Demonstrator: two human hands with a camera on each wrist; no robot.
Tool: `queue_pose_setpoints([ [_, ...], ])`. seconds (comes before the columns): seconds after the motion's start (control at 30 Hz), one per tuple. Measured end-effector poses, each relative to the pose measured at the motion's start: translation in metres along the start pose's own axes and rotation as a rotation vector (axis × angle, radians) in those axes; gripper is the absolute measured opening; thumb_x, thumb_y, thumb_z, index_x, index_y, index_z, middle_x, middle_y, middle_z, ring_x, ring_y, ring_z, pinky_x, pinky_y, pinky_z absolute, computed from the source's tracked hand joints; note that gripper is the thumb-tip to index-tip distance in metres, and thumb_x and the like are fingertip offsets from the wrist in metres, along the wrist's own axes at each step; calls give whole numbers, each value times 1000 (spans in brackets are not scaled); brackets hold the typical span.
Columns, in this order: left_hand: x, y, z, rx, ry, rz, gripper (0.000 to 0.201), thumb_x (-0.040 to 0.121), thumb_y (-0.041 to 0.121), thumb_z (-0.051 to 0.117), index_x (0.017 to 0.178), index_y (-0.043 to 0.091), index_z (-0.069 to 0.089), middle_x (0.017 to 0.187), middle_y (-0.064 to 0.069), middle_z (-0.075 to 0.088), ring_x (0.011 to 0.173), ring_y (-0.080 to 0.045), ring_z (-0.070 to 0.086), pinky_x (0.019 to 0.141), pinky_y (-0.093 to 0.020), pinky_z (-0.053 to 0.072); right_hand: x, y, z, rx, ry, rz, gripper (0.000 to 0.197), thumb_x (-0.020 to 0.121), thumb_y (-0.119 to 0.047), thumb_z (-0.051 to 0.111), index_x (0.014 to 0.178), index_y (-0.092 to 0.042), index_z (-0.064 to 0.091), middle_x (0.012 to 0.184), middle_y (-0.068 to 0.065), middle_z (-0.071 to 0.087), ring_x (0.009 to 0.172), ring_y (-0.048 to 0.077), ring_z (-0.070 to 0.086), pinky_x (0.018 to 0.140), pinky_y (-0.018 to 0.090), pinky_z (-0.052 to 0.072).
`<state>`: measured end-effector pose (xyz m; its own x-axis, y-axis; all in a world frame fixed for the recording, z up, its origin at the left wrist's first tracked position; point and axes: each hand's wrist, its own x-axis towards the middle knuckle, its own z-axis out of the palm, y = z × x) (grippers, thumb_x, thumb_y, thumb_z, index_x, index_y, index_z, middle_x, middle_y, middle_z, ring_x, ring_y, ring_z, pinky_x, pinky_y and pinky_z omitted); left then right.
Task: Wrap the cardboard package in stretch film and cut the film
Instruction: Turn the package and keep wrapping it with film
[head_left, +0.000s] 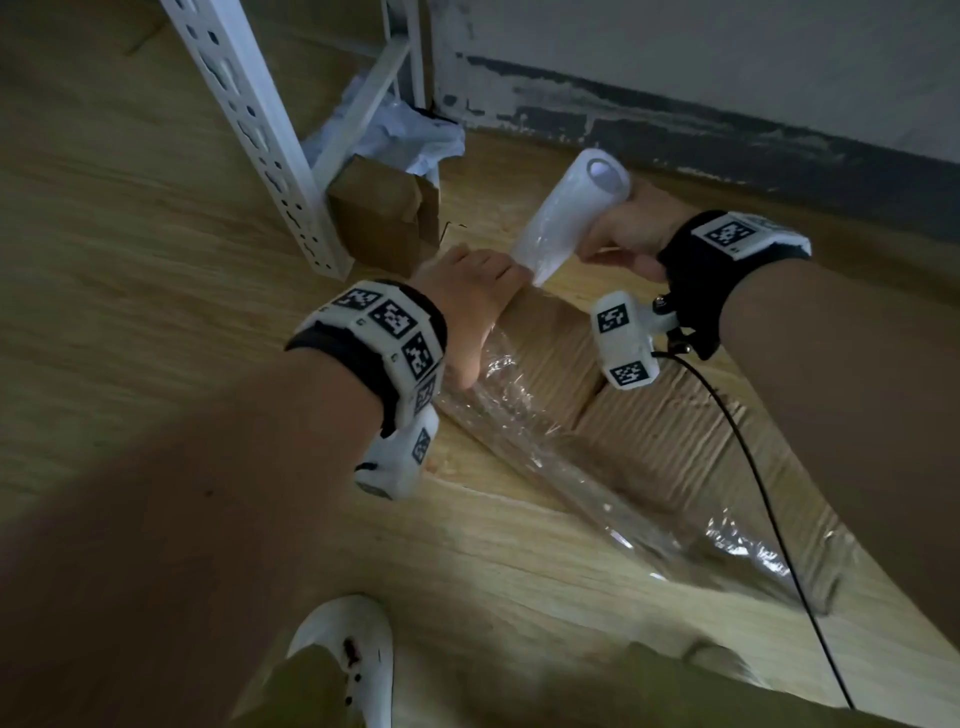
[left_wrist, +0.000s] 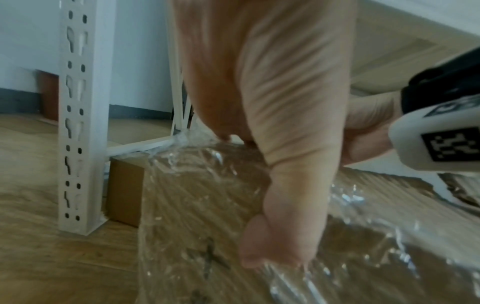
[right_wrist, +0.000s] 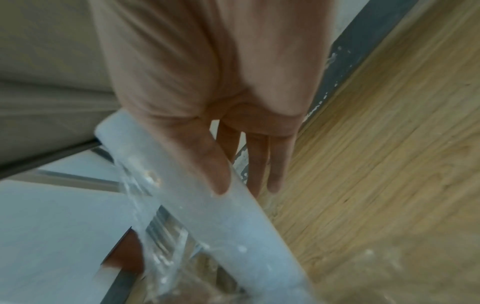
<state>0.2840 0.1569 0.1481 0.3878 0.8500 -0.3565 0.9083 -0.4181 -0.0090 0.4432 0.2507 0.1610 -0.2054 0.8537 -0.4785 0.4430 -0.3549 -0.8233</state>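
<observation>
While right hand (head_left: 631, 234) grips the white stretch-film roll (head_left: 569, 208) | left hand (head_left: 475, 296) presses flat on the film-covered brown cardboard package (head_left: 660, 447) | wooden floor (head_left: 130, 234).

Storage or packing room, likely. Evidence: white slotted rack post (head_left: 249, 130) upper left of frame, small carton (head_left: 379, 218) at its foot, crumpled plastic (head_left: 410, 135) behind, wood-look floor (head_left: 104, 260), scuffed grey skirting (head_left: 675, 114) top right.

I see brown ribbed cardboard (head_left: 670, 431) under clear, glinting film (head_left: 519, 415); the roll (head_left: 566, 208) is milky white; pale wood-grain floor (head_left: 130, 234); white rack post (head_left: 260, 130) dotted with dark slots; black-and-white checkered tags on black wristbands (head_left: 384, 327).
</observation>
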Motion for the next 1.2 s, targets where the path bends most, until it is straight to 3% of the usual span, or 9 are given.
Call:
queue_pose_setpoints([
  [0.17,1,6,-1,33,-8,22,107,56,23,84,143,15,22,142,-4,34,129,-21,36,111,-34,23,-1,-6,10,79,-128,65,60,74,15,55,128,-9,52,122,15,61,101,28,65,63,34,59],
  [0.3,-1,1,1,3,10,1,108,54,21,85,142,15,21,140,-3,36,127,-20,38,109,-33,25,-10,-13,12,361,-187,82,44,81,-6,62,124,-6,53,122,18,56,112,35,59,80,53,57],
  [0.37,-2,2,1,-3,2,6,109,55,20,85,142,17,20,142,-3,34,129,-20,36,111,-33,24,-11,-18,12,376,-182,95,39,86,-13,58,124,-8,50,119,17,51,108,37,57,73,54,57],
  [0.5,0,7,-1,-7,-25,1,114,55,23,86,145,17,17,147,-1,29,134,-21,30,115,-35,22,-8,-34,13,12,-83,281,50,83,-23,53,127,-4,39,111,21,62,95,38,67,79,55,54],
  [0.63,-2,10,-1,74,-36,-8,105,57,25,85,141,13,23,144,-2,29,133,-20,28,114,-34,22,-15,-43,19,-330,-84,290,26,99,-20,37,88,0,48,73,13,52,57,16,50,44,15,44],
  [0.8,-4,11,-2,102,-50,-2,113,53,25,86,144,18,19,141,2,34,132,-17,32,112,-37,24,-21,-42,8,-404,73,109,28,98,-16,45,70,-17,41,58,3,56,25,-1,49,29,12,37],
  [1.0,-6,12,-8,130,-53,30,106,58,20,82,145,22,20,140,5,36,129,-16,37,111,-38,26,-20,-51,5,-762,171,67,18,92,-16,54,84,-2,60,25,-4,46,64,17,54,57,26,47],
  [1.1,-11,7,-3,102,-12,53,99,58,16,81,140,21,27,136,3,38,126,-18,39,110,-37,27,-32,-46,1,-721,203,24,32,91,-11,54,122,-6,60,79,2,75,89,22,63,77,31,56],
  [1.2,-16,1,1,74,22,73,96,55,16,82,137,21,32,136,3,39,127,-18,38,112,-34,24,-37,-42,3,-779,237,-39,33,93,-7,43,119,-6,65,101,14,70,95,27,67,79,35,56],
])
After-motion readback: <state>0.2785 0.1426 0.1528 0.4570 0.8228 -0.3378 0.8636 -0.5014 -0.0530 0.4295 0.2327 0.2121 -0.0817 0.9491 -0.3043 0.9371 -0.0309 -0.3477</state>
